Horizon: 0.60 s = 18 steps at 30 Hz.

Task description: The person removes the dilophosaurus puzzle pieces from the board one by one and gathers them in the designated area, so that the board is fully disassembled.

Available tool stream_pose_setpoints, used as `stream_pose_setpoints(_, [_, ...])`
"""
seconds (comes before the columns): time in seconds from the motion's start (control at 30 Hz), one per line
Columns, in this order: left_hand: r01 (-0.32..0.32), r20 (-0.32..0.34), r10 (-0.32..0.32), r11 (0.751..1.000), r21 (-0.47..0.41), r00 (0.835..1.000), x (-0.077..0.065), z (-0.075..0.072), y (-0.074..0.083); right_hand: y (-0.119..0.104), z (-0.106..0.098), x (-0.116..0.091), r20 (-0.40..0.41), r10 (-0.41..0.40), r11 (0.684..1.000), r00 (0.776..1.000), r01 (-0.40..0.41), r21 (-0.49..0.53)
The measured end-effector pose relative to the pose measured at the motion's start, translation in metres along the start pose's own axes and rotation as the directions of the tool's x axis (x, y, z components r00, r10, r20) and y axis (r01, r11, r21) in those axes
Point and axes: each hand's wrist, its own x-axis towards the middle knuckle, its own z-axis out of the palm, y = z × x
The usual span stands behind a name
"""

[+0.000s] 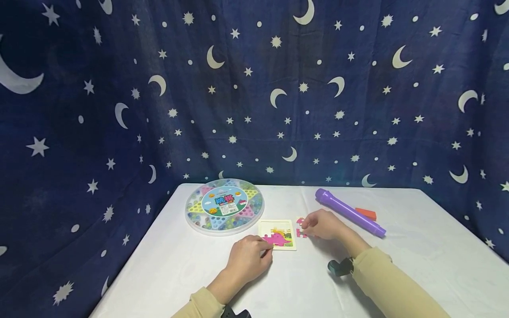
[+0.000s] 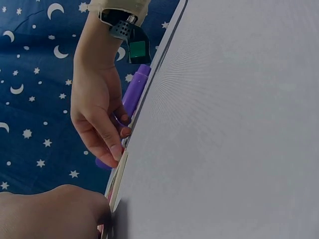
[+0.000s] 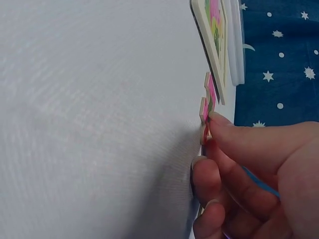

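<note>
A square wooden jigsaw board (image 1: 295,242) with a light rim lies on the white table, partly filled with a pink dinosaur picture. My left hand (image 1: 249,258), its fingers bent, holds the near left corner of the board. Just right of the board lie loose jigsaw pieces (image 1: 301,232) with pink printing. My right hand (image 1: 324,224) is over them. In the right wrist view, the thumb and index finger of this hand pinch one jigsaw piece (image 3: 204,133) close to the table; the fingers hide part of it. The left wrist view shows my left hand (image 2: 55,211) covering much of the board.
A round, clear Chinese checkers box (image 1: 191,223) with colored marbles sits behind the board to the left. To the right lie a purple tube-shaped stick (image 1: 350,212) and a red block (image 1: 366,214). A dark blue curtain (image 1: 246,97) with moons and stars surrounds the table.
</note>
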Motion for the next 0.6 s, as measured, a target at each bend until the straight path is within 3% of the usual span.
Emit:
stream_pose_setpoints(0.33, [-0.005, 0.009, 0.005, 1.000, 0.010, 1.000, 0.000, 0.000, -0.001, -0.010, 0.006, 0.001, -0.023, -0.020, 1.000, 1.000, 0.020, 0.015])
stream_pose_setpoints(0.6, [-0.003, 0.014, 0.002, 1.000, 0.017, 1.000, 0.001, -0.001, -0.001, -0.023, 0.008, 0.005, -0.023, -0.055, 0.998, 0.998, 0.054, -0.041])
